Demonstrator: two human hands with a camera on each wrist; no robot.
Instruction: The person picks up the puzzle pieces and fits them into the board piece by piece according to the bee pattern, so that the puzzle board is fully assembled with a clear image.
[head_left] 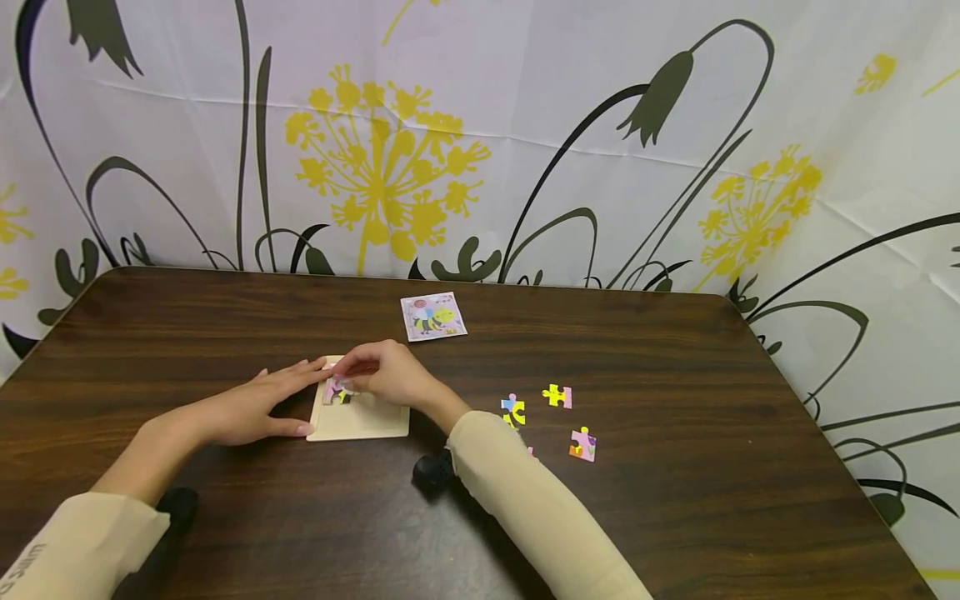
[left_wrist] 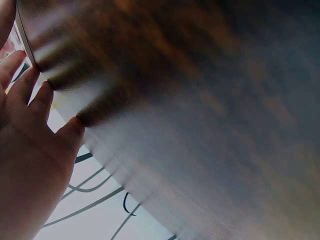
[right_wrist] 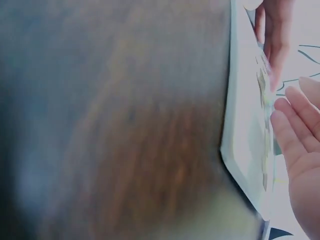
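the wooden puzzle tray [head_left: 360,421] sits mid-table. the left hand [head_left: 258,408] lies flat with straight fingers steadying its left edge, and the right hand [head_left: 386,373] pinches a pink puzzle piece [head_left: 336,389] over the tray's far-left corner. only the head view shows the loose pieces [head_left: 557,396] off to the right and the bee reference card [head_left: 432,316] further back. both wrist views are mostly blurry tabletop [left_wrist: 200,110], though the right wrist one catches the tray's rim [right_wrist: 230,150] edge-on.

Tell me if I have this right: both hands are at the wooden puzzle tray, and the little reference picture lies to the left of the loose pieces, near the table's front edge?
Not quite. The head view shows the reference picture behind the puzzle tray, toward the table's far edge; it does lie left of the loose pieces.
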